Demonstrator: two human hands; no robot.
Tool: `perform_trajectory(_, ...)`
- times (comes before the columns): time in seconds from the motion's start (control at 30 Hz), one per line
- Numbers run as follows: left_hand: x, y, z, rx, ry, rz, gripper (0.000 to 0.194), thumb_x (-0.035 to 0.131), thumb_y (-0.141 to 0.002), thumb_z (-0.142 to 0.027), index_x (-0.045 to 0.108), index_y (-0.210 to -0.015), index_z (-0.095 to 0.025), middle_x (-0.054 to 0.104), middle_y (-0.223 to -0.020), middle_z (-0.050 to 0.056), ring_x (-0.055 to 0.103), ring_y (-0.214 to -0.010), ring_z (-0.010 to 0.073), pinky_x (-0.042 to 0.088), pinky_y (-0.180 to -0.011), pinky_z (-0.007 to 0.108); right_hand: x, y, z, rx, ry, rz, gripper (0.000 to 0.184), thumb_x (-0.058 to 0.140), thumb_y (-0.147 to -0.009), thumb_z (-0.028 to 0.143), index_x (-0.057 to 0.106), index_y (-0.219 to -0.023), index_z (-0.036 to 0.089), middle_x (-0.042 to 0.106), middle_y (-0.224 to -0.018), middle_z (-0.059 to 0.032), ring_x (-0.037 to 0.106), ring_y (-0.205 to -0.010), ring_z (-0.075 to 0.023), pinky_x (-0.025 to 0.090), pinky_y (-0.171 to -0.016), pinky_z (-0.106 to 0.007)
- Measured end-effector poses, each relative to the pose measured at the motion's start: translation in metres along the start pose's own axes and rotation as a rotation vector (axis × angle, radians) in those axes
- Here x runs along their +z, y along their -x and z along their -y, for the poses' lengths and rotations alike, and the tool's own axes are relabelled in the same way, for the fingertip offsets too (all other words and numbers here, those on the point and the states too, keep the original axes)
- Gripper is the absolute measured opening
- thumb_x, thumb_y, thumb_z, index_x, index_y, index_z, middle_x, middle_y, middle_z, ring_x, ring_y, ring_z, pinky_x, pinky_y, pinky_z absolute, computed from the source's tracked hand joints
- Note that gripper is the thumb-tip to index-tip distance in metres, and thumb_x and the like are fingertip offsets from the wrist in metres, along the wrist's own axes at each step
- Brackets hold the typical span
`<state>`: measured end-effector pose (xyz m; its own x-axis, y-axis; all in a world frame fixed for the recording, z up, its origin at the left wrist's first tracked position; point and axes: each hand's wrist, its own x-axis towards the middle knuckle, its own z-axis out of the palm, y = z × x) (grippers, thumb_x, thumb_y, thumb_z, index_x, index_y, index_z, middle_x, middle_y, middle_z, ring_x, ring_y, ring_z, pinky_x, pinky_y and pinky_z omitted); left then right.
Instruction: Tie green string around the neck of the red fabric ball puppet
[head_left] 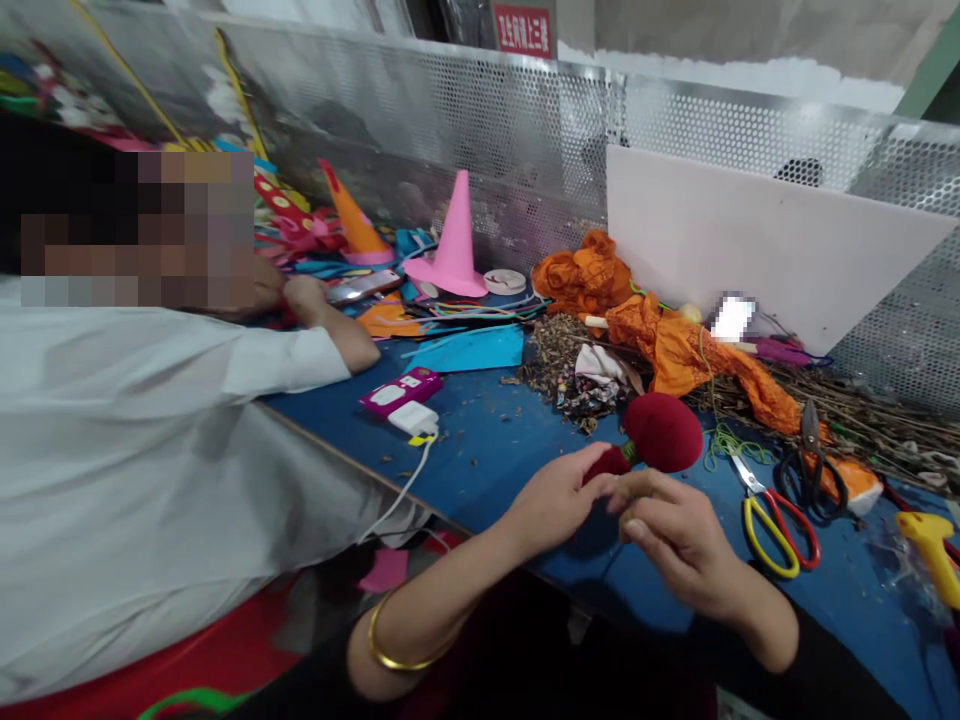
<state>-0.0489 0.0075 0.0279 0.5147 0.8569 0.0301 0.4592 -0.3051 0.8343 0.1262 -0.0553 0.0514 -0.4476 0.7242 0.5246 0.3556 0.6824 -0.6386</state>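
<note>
My left hand (559,500) is closed round the narrow end of a dark red cloth ball (664,432), whose round head points away over the table. Green thread (628,453) circles the neck between the ball and the gathered end. Close beside it, my right hand (671,535) has its fingers curled, its fingertips nearly meeting those of the left. Whatever the right fingers pinch is too small to make out. To the right lie a tangle of green thread (739,445), scissors with red and yellow handles (780,530) and black-handled scissors (811,470).
At left, a person in a white shirt (150,430) leans on the blue table (480,440). Pink (459,245) and orange (352,220) cone hats stand behind. Orange cloth (660,340) and dry twigs (892,415) line the back. A yellow glue gun (930,555) lies far right; a white cable (409,485) hangs over the edge.
</note>
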Motion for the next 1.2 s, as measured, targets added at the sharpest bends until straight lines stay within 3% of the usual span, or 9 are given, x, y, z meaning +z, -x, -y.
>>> perform_trajectory(0.07,0.000,0.004,-0.001,0.003,-0.095,0.003,0.029,0.043,-0.089,-0.036,0.060,-0.103,-0.018,0.069,-0.096,0.006,0.062,-0.088,0.0232,0.046,-0.081,0.033,-0.016,-0.001,0.003,0.047,0.059,-0.043,0.032,0.040,-0.098,0.029,0.061,-0.078,0.018,0.058,-0.100,-0.0094,0.058,-0.091,-0.0177,0.046,-0.077,-0.028)
perform_trajectory(0.17,0.003,0.007,-0.004,0.001,-0.183,-0.009,0.030,0.041,-0.091,-0.037,0.059,-0.109,-0.020,0.069,-0.106,0.007,0.062,-0.098,0.0252,0.045,-0.088,0.036,-0.032,0.000,0.006,0.139,0.158,-0.092,0.032,0.040,-0.099,0.031,0.062,-0.079,0.018,0.051,-0.080,-0.0038,0.053,-0.074,-0.0143,0.042,-0.066,-0.025)
perform_trajectory(0.27,0.008,0.008,-0.011,0.002,-0.251,0.003,0.030,0.042,-0.091,-0.034,0.058,-0.111,-0.021,0.069,-0.111,0.008,0.063,-0.102,0.0256,0.045,-0.090,0.037,-0.040,0.002,0.008,0.098,0.190,0.069,0.032,0.040,-0.099,0.029,0.060,-0.076,0.017,0.043,-0.067,0.0010,0.044,-0.059,-0.0114,0.032,-0.055,-0.024)
perform_trajectory(0.37,0.013,0.007,-0.020,0.001,-0.323,0.043,0.026,0.042,-0.091,-0.030,0.059,-0.108,-0.021,0.070,-0.107,0.007,0.064,-0.099,0.0258,0.047,-0.085,0.037,-0.042,0.001,0.010,0.000,0.218,0.192,0.031,0.040,-0.098,0.023,0.056,-0.072,0.017,0.043,-0.065,0.0013,0.041,-0.058,-0.0113,0.027,-0.053,-0.024)
perform_trajectory(0.5,0.019,0.008,-0.026,0.029,-0.397,0.123,0.026,0.040,-0.094,-0.033,0.058,-0.108,-0.022,0.070,-0.105,0.006,0.065,-0.097,0.0254,0.048,-0.081,0.036,-0.043,0.001,0.006,0.010,0.263,0.119,0.030,0.039,-0.098,0.021,0.058,-0.075,0.016,0.046,-0.065,0.0004,0.042,-0.059,-0.0111,0.026,-0.054,-0.024)
perform_trajectory(0.63,0.022,0.011,-0.030,0.083,-0.488,0.145,0.030,0.037,-0.097,-0.039,0.059,-0.107,-0.021,0.070,-0.103,0.006,0.066,-0.093,0.0238,0.048,-0.078,0.033,-0.045,0.003,-0.001,0.030,0.469,0.046,0.032,0.041,-0.098,0.024,0.061,-0.074,0.017,0.049,-0.063,0.0006,0.041,-0.056,-0.0105,0.021,-0.051,-0.026)
perform_trajectory(0.87,0.029,0.017,-0.042,0.079,-0.764,0.178,0.026,0.037,-0.098,-0.028,0.060,-0.103,-0.017,0.069,-0.095,0.006,0.068,-0.084,0.0246,0.049,-0.070,0.034,-0.039,0.002,-0.008,-0.043,0.766,0.081,0.027,0.048,-0.093,0.021,0.061,-0.070,0.018,0.056,-0.063,0.0005,0.040,-0.052,-0.0121,0.018,-0.051,-0.030)
perform_trajectory(1.03,0.033,0.023,-0.039,0.234,-0.982,0.167,0.020,0.040,-0.095,-0.016,0.059,-0.100,-0.016,0.066,-0.085,0.006,0.066,-0.073,0.0230,0.049,-0.061,0.033,-0.039,0.001,-0.013,-0.032,0.751,0.128,0.026,0.049,-0.093,0.020,0.062,-0.070,0.018,0.058,-0.064,0.0002,0.045,-0.056,-0.0125,0.024,-0.056,-0.030)
perform_trajectory(1.2,0.038,0.029,-0.026,0.530,-1.131,-0.040,0.022,0.040,-0.092,-0.010,0.057,-0.105,-0.013,0.060,-0.072,0.003,0.059,-0.058,0.0211,0.043,-0.049,0.032,-0.040,0.000,-0.009,0.054,0.712,0.151,0.027,0.049,-0.092,0.020,0.062,-0.069,0.017,0.060,-0.063,-0.0001,0.049,-0.056,-0.0119,0.024,-0.057,-0.030)
